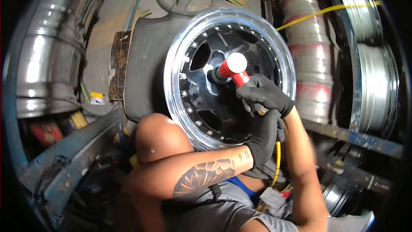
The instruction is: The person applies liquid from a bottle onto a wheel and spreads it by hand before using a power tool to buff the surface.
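Note:
A polished wheel rim [173, 60] with a black centre and small bolts round its edge stands before me. Over its centre is a red air tool [231, 69] with a white round cap, its head close to the hub. My right hand [267, 94], in a black glove, is closed round the tool's handle. Just below it, my left hand [267, 131], also gloved in black, is closed at the handle's lower end, near the hose fitting. A yellow hose [278, 163] hangs down beneath my hands.
Shiny rims [47, 56] are stacked at the left. Wrapped rims [311, 60] and bare silver rims [377, 86] line the right, by a blue metal frame [354, 68]. Behind the wheel is a dark padded seat [148, 60]. My bent knee [161, 137] is near the wheel's lower left.

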### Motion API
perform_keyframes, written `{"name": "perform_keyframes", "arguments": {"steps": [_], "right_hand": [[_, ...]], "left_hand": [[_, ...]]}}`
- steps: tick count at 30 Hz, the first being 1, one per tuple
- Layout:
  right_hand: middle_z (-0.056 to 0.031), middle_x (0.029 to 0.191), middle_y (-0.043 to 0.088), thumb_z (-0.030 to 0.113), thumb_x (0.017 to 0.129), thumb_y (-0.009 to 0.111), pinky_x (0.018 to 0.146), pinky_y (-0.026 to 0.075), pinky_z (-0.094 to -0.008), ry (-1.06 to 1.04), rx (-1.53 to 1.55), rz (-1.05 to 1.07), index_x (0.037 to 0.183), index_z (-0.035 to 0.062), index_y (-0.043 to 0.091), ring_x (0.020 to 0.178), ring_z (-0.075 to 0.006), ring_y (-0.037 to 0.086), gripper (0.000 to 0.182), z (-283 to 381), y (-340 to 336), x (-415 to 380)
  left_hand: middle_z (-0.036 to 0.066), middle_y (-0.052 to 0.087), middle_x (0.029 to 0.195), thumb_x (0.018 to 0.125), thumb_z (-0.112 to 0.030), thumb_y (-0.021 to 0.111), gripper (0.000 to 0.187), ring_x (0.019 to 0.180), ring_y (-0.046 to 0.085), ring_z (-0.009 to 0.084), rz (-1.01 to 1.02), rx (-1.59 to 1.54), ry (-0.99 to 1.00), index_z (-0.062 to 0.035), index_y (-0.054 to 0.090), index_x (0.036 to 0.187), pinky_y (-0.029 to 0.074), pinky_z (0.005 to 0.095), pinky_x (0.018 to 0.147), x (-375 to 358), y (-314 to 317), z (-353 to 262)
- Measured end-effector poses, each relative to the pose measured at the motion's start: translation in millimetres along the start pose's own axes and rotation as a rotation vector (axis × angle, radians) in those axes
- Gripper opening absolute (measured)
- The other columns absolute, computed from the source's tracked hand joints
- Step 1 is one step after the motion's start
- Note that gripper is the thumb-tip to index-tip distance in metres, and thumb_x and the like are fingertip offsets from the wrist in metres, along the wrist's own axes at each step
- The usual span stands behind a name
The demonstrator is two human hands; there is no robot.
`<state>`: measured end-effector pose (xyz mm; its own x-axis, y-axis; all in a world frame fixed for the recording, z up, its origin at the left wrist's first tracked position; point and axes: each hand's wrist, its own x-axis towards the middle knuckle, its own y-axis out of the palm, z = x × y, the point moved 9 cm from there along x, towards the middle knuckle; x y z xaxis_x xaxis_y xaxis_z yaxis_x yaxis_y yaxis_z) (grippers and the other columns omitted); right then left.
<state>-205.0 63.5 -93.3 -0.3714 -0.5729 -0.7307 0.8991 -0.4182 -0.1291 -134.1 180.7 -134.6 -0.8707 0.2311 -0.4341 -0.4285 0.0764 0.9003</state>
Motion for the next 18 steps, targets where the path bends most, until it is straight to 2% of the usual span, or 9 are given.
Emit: {"name": "perform_keyframes", "arguments": {"steps": [3,4,6,7,10,11,14,15,18], "right_hand": [[-0.0016,0.066,0.062,0.029,0.092,0.076,0.049,0.041,-0.0237,0.006,-0.052,-0.077,0.088,0.0011,0.068,0.055,-0.006,0.055,0.029,3,-8,-42],[-0.0061,0.07,0.065,0.023,0.092,0.073,0.05,0.045,-0.0237,-0.044,0.026,-0.103,0.103,-0.0023,0.064,0.057,-0.011,0.062,0.028,-8,-18,-57],[-0.0101,0.073,0.066,0.021,0.092,0.07,0.053,0.049,-0.0272,-0.225,0.275,-0.227,0.106,-0.0027,0.063,0.056,-0.017,0.063,0.028,-9,-35,-107],[-0.0118,0.074,0.066,0.024,0.092,0.069,0.055,0.051,-0.0301,-0.408,0.41,-0.382,0.109,-0.003,0.061,0.055,-0.0198,0.062,0.033,-24,-50,-131],[-0.0111,0.07,0.062,0.036,0.092,0.066,0.054,0.051,-0.0357,-0.822,0.677,-0.526,0.116,-0.0046,0.056,0.048,-0.0228,0.058,0.048,-70,-72,-207],[-0.0098,0.068,0.06,0.04,0.092,0.065,0.052,0.05,-0.037,-0.939,0.74,-0.503,0.118,-0.0053,0.055,0.045,-0.0229,0.056,0.053,-83,-76,-231],[-0.0038,0.056,0.055,0.039,0.093,0.064,0.047,0.047,-0.0369,-1.083,0.942,-0.497,0.118,-0.0072,0.055,0.042,-0.0198,0.054,0.053,-133,-73,-296],[-0.0067,0.053,0.053,0.038,0.097,0.058,0.047,0.043,-0.034,-1.13,0.888,-0.433,0.124,-0.0105,0.05,0.045,-0.0228,0.055,0.056,-135,-62,-311],[-0.015,0.075,0.067,0.038,0.082,0.076,0.055,0.053,-0.035,-1.048,1.078,-0.424,0.118,-0.0106,0.057,0.059,-0.0266,0.065,0.064,-203,-30,-332]], "left_hand": [[0.007,0.056,0.068,0.095,-0.025,0.061,0.025,0.061,0.058,0.0162,0.128,-0.033,-0.169,-0.0032,0.059,0.082,0.047,0.0329,0.058,-36,35,11],[0.006,0.056,0.068,0.095,-0.026,0.061,0.026,0.061,0.058,0.0157,0.175,0.092,-0.194,-0.0032,0.06,0.084,0.048,0.0322,0.059,-41,37,18],[0.005,0.055,0.069,0.097,-0.028,0.062,0.027,0.062,0.058,0.0148,0.274,0.335,-0.237,-0.0034,0.061,0.086,0.048,0.031,0.061,-64,59,13],[0.003,0.056,0.076,0.099,-0.031,0.061,0.029,0.068,0.059,0.013,0.42,0.71,-0.267,-0.0042,0.061,0.087,0.048,0.0294,0.064,-74,74,0],[0.006,0.062,0.089,0.102,-0.041,0.06,0.041,0.08,0.06,0.0111,0.616,1.138,-0.412,-0.003,0.054,0.113,0.049,0.032,0.069,-87,74,32],[0.01,0.063,0.088,0.1,-0.042,0.062,0.048,0.081,0.065,0.0195,0.736,1.267,-0.352,-0.0018,0.048,0.121,0.052,0.0368,0.072,-95,78,35],[0.016,0.065,0.092,0.099,-0.039,0.063,0.044,0.085,0.068,0.031,0.929,1.822,0.616,-0.0023,0.049,0.118,0.054,0.0409,0.075,-101,22,63],[0.017,0.066,0.093,0.098,-0.038,0.063,0.042,0.086,0.068,0.0332,0.915,1.86,0.54,-0.0033,0.05,0.117,0.054,0.042,0.075,-104,24,72],[0.018,0.068,0.095,0.098,-0.035,0.064,0.034,0.086,0.068,0.0376,0.963,2.009,0.392,-0.0064,0.055,0.114,0.054,0.0447,0.073,-111,37,84]]}}
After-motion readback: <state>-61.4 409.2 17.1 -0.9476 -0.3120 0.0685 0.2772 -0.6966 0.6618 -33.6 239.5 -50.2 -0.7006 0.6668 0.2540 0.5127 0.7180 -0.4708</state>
